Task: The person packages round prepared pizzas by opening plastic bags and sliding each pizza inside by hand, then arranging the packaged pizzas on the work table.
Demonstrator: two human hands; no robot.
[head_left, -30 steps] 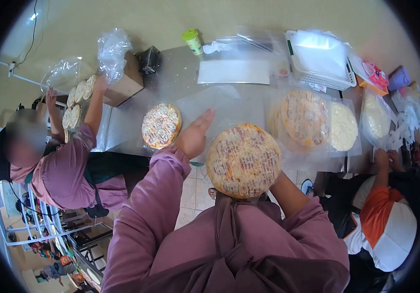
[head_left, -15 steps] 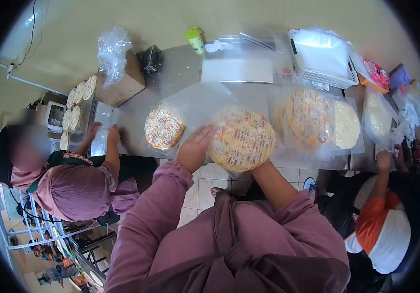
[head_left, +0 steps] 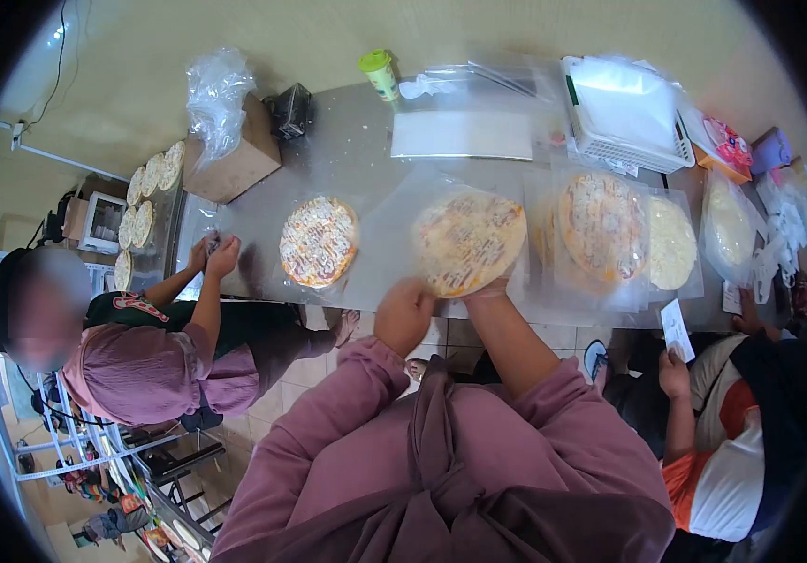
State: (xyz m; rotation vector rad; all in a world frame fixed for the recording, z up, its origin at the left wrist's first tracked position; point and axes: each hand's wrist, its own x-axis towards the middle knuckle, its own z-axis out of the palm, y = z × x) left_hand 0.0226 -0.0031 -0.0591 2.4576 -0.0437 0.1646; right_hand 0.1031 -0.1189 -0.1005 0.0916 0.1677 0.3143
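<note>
A round pizza [head_left: 469,242] in a clear plastic bag is held tilted above the front edge of the table, between my two hands. My right hand [head_left: 492,287] holds it up from below, with its fingers mostly hidden behind the pizza. At the near left rim, my left hand [head_left: 405,314] is closed, seemingly pinching the plastic bag; its fingertips are hard to see. Left of it on the table lies another topped pizza [head_left: 319,241], on clear plastic. To the right is a stack of bagged pizzas [head_left: 601,225], beside a paler bagged one [head_left: 671,242].
Along the back stand a green cup [head_left: 380,75], a white board [head_left: 462,135] and a white basket [head_left: 629,145] of plastic sheets. A cardboard box [head_left: 235,155] is at left. A co-worker's hands [head_left: 213,251] are on that side; another person's hand [head_left: 675,373] holds a white card at right.
My left hand has gone from lying flat by the bag to closed at its near edge. The pizza has tilted. The right-hand person now holds up a white card.
</note>
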